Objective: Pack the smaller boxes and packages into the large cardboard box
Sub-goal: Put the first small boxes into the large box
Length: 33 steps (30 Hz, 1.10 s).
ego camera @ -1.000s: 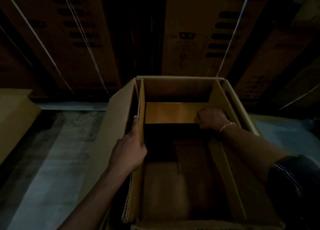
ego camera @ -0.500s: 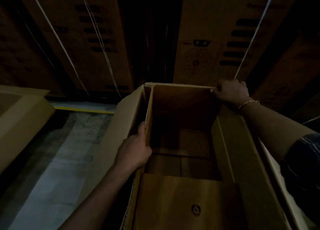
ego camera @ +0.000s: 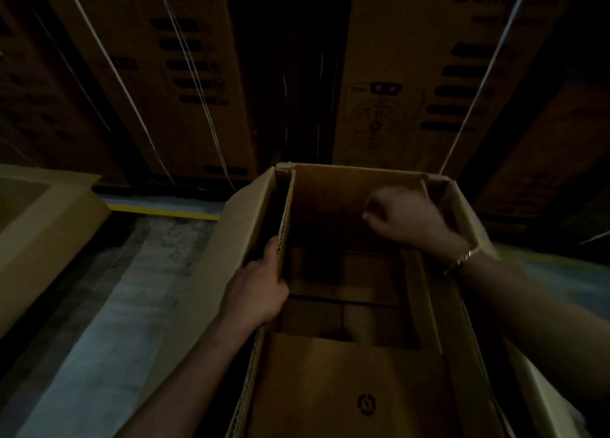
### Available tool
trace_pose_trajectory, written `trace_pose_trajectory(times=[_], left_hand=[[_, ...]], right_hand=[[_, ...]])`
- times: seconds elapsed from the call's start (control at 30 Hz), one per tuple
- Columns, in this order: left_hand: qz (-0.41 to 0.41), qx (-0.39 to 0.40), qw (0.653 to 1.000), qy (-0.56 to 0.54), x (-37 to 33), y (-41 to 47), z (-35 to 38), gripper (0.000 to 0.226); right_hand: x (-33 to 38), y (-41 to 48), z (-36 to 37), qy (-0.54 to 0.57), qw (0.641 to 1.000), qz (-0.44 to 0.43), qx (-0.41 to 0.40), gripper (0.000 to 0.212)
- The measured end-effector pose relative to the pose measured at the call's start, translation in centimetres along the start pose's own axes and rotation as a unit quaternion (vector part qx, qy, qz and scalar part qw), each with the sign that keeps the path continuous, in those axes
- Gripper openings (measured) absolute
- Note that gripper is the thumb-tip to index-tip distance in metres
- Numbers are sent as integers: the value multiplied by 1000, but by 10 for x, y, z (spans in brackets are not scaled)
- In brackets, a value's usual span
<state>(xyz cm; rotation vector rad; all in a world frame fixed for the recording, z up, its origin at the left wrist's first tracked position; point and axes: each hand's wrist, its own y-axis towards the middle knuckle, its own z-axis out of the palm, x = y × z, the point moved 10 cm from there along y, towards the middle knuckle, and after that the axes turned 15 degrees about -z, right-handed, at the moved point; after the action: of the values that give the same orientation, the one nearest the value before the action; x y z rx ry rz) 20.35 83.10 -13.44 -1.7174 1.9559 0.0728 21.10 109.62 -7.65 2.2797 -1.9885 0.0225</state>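
At nine o'clock of the large cardboard box [ego camera: 356, 177], the left hand [ego camera: 257, 292] grips an upright flap [ego camera: 286, 213]; at one o'clock the blurred right hand [ego camera: 406, 219] curls, and I cannot tell its grasp.

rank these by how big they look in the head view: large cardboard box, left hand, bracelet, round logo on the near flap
1. large cardboard box
2. left hand
3. bracelet and round logo: both small, too alike to rank
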Motion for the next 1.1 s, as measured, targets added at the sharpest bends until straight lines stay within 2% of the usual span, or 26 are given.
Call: trace_pose_trajectory(times=[0.03,0.07,0.13,0.17,0.2,0.27,0.37,0.5,0.63,0.8,0.87,1.0,1.1], left_hand=[[-3,1,1000,1,1,0,-1,80],[-8,3,1000,3,1,1,-1,80],[-12,6,1000,3,1,2,-1,81],[-11,10,1000,2,1,1,0,81],[-7,13,1000,0,0,1,1,80],[-2,16,1000,7,-1,1,2,79],[-4,12,1000,24,0,4,0,78],[-13,27,1000,-1,5,5,-3,77],[-30,39,998,-26,13,-2,-9,78],[-26,69,996,-49,22,-35,-1,79],[-27,67,996,-50,30,-57,7,82],[-34,59,997,-42,48,-94,18,87],[-25,50,998,-37,59,-118,20,88]], right_hand=[[25,-9,28,42,993,-19,105,36],[52,-24,59,72,970,-41,229,41],[91,-73,107,121,891,-55,435,52],[104,-96,121,134,861,-50,489,54],[113,-113,131,132,848,-50,511,52],[126,-129,136,93,862,-73,493,43],[133,-134,116,33,914,-81,395,47],[147,-160,79,68,939,-73,328,48],[184,-195,41,136,942,-115,285,41],[208,-236,24,226,933,-93,264,59],[214,-251,20,267,929,-77,243,60],[217,-275,11,280,940,-55,188,54],[224,-284,11,275,942,-63,182,50]])
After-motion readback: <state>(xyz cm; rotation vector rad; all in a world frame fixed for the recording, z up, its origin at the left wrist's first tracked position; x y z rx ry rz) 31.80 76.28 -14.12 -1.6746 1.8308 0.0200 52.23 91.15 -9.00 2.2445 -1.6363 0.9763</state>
